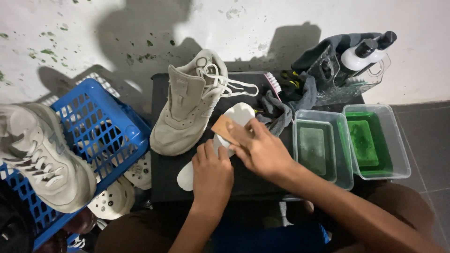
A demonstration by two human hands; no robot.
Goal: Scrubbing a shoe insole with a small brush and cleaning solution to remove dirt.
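While the left hand (pixel 212 172) presses flat on the white insole (pixel 234 122) that lies across the black table (pixel 161 175), the right hand (pixel 259 149) closes its grip around a tan wooden-backed brush (pixel 221 128) and holds it against the upper part of that insole. The left hand's grip is no clasp: its fingers lie spread on the insole's middle, pinning it down. Just left of the insole stands a beige sneaker (pixel 187 107), laces loose, its toe toward the person. Right of the insole lies a grey cloth (pixel 280 111), and beyond it two clear tubs, one of murky water (pixel 321 149) and one of green liquid (pixel 375 141). Far left of the insole, a blue plastic basket (pixel 110 129) carries a second beige sneaker (pixel 44 157).
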